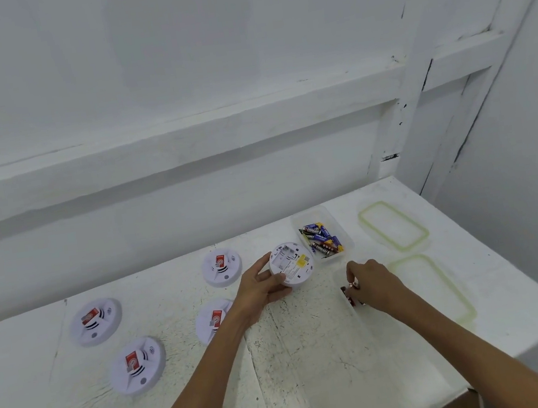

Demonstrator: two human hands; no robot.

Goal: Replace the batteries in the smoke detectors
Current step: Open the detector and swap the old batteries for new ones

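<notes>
Left hand (pixel 262 287) clamped on an upturned smoke detector (pixel 290 263) near the bench's (pixel 301 372) far edge, back facing up – battery bay exposed, apparently empty, steadied for loading. Right hand (pixel 372 284) down in a clear tray (pixel 353 313) by the right edge, fingers pinched narrow on small red-and-silver batteries (pixel 350 296) – likely spent cells being dropped. Fresh batteries (pixel 322 240) heaped in a second tub (pixel 343 228) at the far edge, just beside the detector. Four more detectors (pixel 137 365) face-up toward the left edge, waiting.

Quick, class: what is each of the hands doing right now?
Left hand: closed around the upturned smoke detector.
Right hand: fingers pinched on small red batteries at the near clear container.
</notes>
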